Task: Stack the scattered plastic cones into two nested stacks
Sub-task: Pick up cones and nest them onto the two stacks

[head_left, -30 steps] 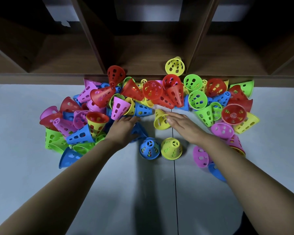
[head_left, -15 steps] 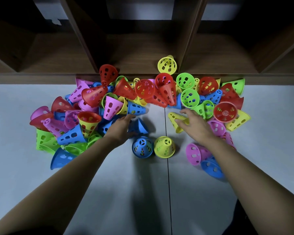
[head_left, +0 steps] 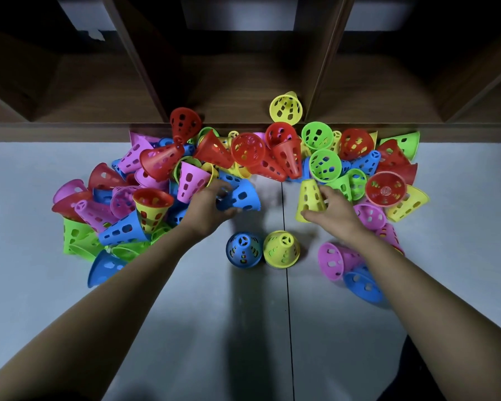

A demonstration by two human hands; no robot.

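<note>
Fingers (head_left: 224,189) of the left hand (head_left: 206,209) are curled round a lying blue cone (head_left: 245,196), held behind and left of the upright yellow cone (head_left: 282,248). Its exact tilt is lost to motion blur. The right hand (head_left: 334,214) is wrapped, thumb and fingers, on a second yellow cone (head_left: 310,198), held behind and right of the upright yellow cone. Its narrow tip is pointed away toward the shelf unit (head_left: 243,82) and its long axis is run front to back. An upright blue cone (head_left: 243,250) is stood just beside the upright yellow cone, on its left. Bare desk (head_left: 185,328) is seen in front of it, and the heap of cones (head_left: 275,157) is spread behind it along the shelf edge.
</note>
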